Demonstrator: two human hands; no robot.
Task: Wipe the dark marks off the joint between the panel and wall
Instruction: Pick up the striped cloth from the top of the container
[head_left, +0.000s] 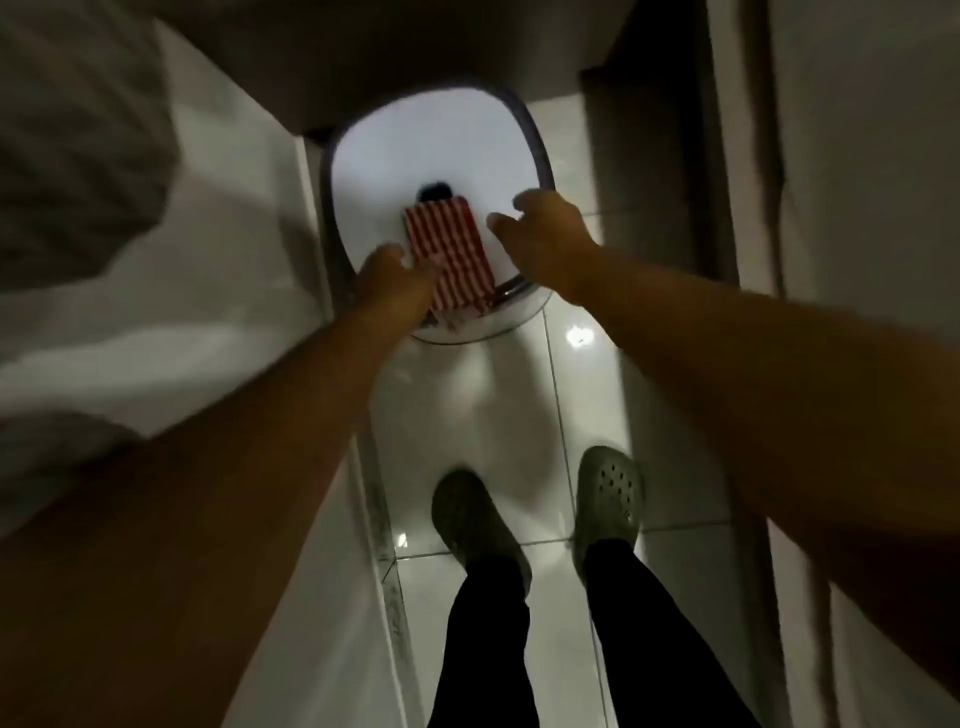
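Note:
A red-and-white striped cloth lies on the white toilet lid and hangs over its front edge. My left hand is at the cloth's left edge with its fingers curled onto it. My right hand hovers over the lid just right of the cloth, fingers apart and holding nothing. A white panel runs down the left side. Dark marks speckle the seam along its lower edge, beside my left foot. The view is dim and blurred.
The toilet bowl stands ahead in a narrow space. My feet in green clogs rest on glossy white floor tiles. A pale wall or door closes the right side. A dark ledge overhangs the lid.

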